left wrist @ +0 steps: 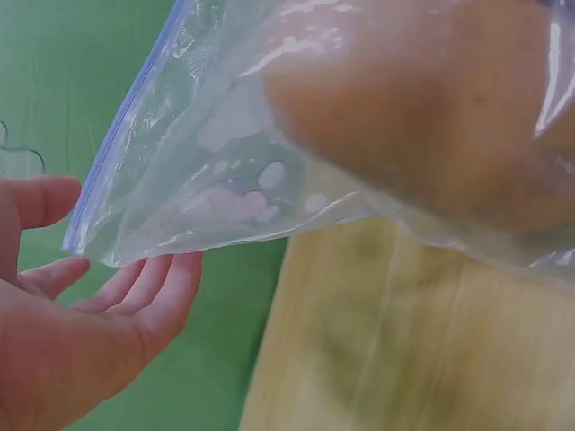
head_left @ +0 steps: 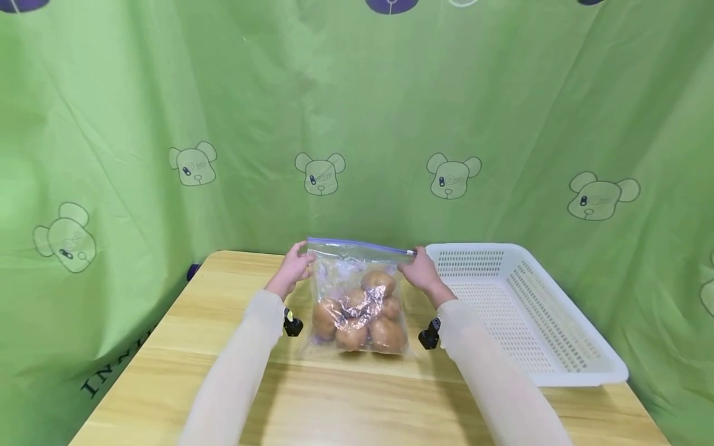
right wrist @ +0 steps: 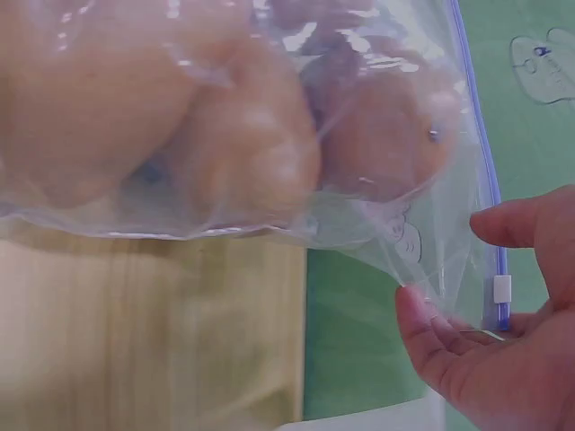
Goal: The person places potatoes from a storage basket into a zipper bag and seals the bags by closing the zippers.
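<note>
A clear zip bag (head_left: pixel 357 255) with a blue-purple zip strip along its top stands at the middle of the table. Several smooth, rounded brown potatoes (head_left: pixel 388 335) fill its lower part. My left hand (head_left: pixel 294 267) holds the bag's upper left corner, thumb beside the zip and fingers at the side edge. At the upper right corner, my right hand (head_left: pixel 421 270) grips the bag, its thumb close to the strip and its fingers bent round the edge. A white slider (right wrist: pixel 502 289) sits at the right end of the zip. Between the hands the top edge runs nearly straight.
To the right stands a white plastic basket (head_left: pixel 580 310) with slotted walls, close beside my right forearm. Everything rests on a light wooden table (head_left: pixel 223 347). A green curtain (head_left: pixel 379 93) printed with bear heads hangs right behind it.
</note>
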`<move>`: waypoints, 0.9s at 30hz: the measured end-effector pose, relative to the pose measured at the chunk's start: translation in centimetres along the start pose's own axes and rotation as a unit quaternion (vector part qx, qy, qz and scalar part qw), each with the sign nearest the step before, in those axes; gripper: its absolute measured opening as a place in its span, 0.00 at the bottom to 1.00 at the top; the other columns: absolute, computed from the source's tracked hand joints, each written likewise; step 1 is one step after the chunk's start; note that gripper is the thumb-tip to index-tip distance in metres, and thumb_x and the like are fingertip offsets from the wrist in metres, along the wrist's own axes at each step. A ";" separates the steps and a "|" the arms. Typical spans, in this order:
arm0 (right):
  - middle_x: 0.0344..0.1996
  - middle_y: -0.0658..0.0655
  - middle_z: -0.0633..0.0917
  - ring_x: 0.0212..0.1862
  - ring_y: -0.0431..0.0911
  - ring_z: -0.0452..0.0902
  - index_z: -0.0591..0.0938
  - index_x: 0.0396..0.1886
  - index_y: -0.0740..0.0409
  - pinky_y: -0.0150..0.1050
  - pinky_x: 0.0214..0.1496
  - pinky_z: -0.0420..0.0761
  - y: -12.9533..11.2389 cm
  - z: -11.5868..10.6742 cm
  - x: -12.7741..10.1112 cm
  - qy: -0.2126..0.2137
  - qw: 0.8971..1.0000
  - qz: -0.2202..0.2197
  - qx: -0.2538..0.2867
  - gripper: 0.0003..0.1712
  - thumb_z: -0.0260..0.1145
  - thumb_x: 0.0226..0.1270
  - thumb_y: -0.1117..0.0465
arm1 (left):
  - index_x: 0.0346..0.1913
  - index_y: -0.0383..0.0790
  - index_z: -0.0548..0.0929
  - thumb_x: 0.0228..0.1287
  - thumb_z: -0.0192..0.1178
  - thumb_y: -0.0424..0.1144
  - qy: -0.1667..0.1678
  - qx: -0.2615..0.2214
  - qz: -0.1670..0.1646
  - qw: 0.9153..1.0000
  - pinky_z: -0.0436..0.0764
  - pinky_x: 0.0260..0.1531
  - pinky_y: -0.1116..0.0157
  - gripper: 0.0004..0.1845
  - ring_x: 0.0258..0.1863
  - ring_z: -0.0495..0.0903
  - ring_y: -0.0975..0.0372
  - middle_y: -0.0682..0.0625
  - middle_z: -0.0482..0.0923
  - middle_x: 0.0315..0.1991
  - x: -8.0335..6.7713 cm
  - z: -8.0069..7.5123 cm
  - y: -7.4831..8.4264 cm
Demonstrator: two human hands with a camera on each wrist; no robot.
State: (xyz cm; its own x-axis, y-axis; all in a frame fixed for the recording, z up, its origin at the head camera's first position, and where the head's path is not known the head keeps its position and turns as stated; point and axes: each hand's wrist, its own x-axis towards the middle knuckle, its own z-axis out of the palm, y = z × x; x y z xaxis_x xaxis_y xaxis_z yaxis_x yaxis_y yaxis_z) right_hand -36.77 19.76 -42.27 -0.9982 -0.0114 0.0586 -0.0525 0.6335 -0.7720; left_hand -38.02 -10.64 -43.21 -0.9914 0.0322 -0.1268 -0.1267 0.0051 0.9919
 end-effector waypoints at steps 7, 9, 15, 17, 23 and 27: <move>0.65 0.76 0.59 0.65 0.67 0.57 0.48 0.70 0.74 0.56 0.68 0.60 1.2 0.7 0.2 0.014 1.000 0.011 0.025 0.47 0.63 0.57 0.64 | 0.71 0.37 0.56 0.67 0.52 0.31 -0.019 -0.005 -0.031 0.999 0.71 0.59 0.50 0.30 0.62 0.64 0.44 0.35 0.65 0.62 0.0 0.4 -1.2; 0.67 0.76 0.56 0.66 0.67 0.54 0.46 0.70 0.75 0.56 0.69 0.56 1.2 0.9 0.1 0.009 1.000 0.010 0.021 0.48 0.62 0.58 0.64 | 0.70 0.35 0.56 0.68 0.51 0.31 -0.029 0.002 -0.032 0.999 0.71 0.59 0.49 0.29 0.63 0.63 0.43 0.34 0.63 0.63 -0.1 0.4 -1.5; 0.70 0.72 0.53 0.66 0.65 0.56 0.46 0.72 0.70 0.56 0.67 0.60 1.5 1.4 -0.2 -0.022 1.000 0.010 -0.014 0.48 0.60 0.61 0.57 | 0.69 0.30 0.56 0.70 0.49 0.32 -0.060 0.009 -0.029 0.998 0.70 0.59 0.47 0.28 0.63 0.63 0.41 0.32 0.62 0.64 -0.5 -0.2 -2.1; 0.69 0.73 0.55 0.65 0.66 0.59 0.48 0.72 0.71 0.56 0.66 0.63 1.4 1.4 -0.4 -0.028 0.999 0.005 -0.029 0.46 0.60 0.61 0.57 | 0.69 0.30 0.56 0.70 0.48 0.33 -0.066 0.013 -0.031 0.997 0.70 0.59 0.47 0.27 0.63 0.63 0.41 0.32 0.61 0.64 -0.7 -0.5 -2.4; 0.62 0.77 0.65 0.62 0.67 0.63 0.55 0.69 0.73 0.56 0.65 0.65 0.6 1.4 -1.5 -0.020 0.996 -0.029 -0.081 0.42 0.60 0.62 0.58 | 0.68 0.31 0.58 0.70 0.48 0.34 -0.072 0.051 -0.028 0.996 0.69 0.59 0.46 0.27 0.63 0.63 0.41 0.32 0.59 0.66 -1.9 -1.3 -2.8; 0.60 0.77 0.67 0.62 0.68 0.63 0.57 0.68 0.74 0.56 0.66 0.64 -0.5 1.3 -2.7 -0.010 0.993 -0.047 -0.105 0.40 0.59 0.63 0.56 | 0.69 0.32 0.58 0.71 0.49 0.35 -0.077 0.093 -0.011 0.993 0.69 0.58 0.45 0.27 0.62 0.64 0.40 0.31 0.60 0.65 -2.8 -1.6 -2.7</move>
State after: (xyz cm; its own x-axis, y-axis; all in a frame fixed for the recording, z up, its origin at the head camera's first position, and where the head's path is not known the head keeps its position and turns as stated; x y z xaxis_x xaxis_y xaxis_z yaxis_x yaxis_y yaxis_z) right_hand -34.05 18.51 -42.85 -0.9897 -0.0911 0.1100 -0.1398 0.7763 -0.6146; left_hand -34.90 -12.35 -45.56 -0.9701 0.1818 -0.1610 -0.1259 0.1906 0.9736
